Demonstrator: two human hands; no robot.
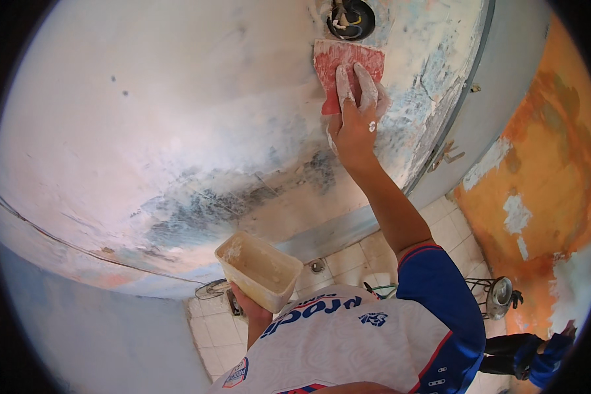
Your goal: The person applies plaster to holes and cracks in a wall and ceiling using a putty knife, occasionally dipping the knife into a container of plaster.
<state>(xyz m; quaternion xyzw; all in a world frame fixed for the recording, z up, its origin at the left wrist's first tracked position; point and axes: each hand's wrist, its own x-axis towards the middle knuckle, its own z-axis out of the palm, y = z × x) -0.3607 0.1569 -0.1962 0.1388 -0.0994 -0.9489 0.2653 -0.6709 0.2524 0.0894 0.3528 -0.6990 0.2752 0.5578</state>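
Observation:
My right hand (356,125), smeared with whitish paste, is closed on a red putty spreader (348,54). The spreader lies against the wall (177,111), just below a round black electrical box (368,25) with loose wires. Pale filler coats much of the wall, and dark rough patches show through below and beside the hand. Lower down, near my chest, my left hand (251,307) grips a rectangular cream tub (264,293) from underneath. The tub tilts, its inside streaked with paste; some of my left fingers are hidden behind it.
At right stands a grey door (505,98) with a metal handle (445,156), beside an orange patched wall (538,177). A cable (92,255) runs along the lower left wall. Below are floor tiles (348,259), a metal stand (499,295) and another person (551,358) in dark blue.

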